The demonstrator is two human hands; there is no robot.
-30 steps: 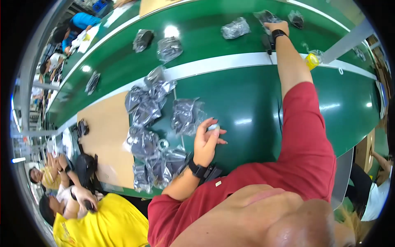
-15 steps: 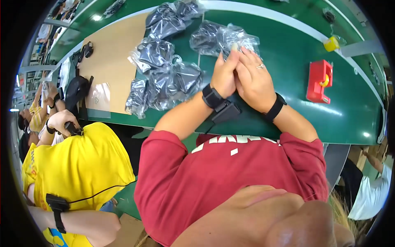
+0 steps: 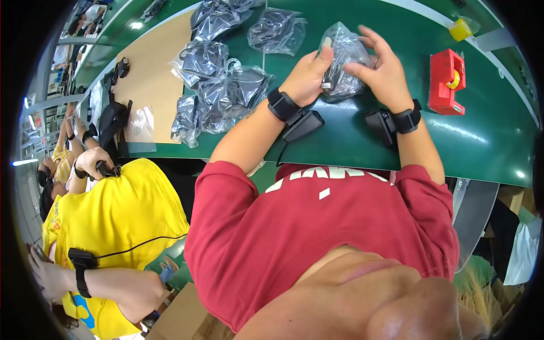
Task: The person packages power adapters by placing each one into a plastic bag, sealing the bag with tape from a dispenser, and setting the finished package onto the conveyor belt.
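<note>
A clear plastic bag with a dark item inside (image 3: 344, 56) lies on the green table (image 3: 340, 141) in front of me. My left hand (image 3: 309, 76) grips its left side, thumb and fingers pinching the bag's edge. My right hand (image 3: 379, 71) holds its right side, fingers spread over the top. Both wrists carry black bands with small black devices.
Several more bagged dark items (image 3: 221, 85) are piled to the left, one (image 3: 277, 31) lying just beyond. A red tape dispenser (image 3: 446, 79) stands to the right, a yellow tape roll (image 3: 460, 28) farther back. A person in yellow (image 3: 113, 226) sits at my left beside a tan mat (image 3: 153, 73).
A second ago my right arm reached far across the table. Both hands have since come together in front of me and now hold one bag, my fingers spread wider over it than half a second ago.
</note>
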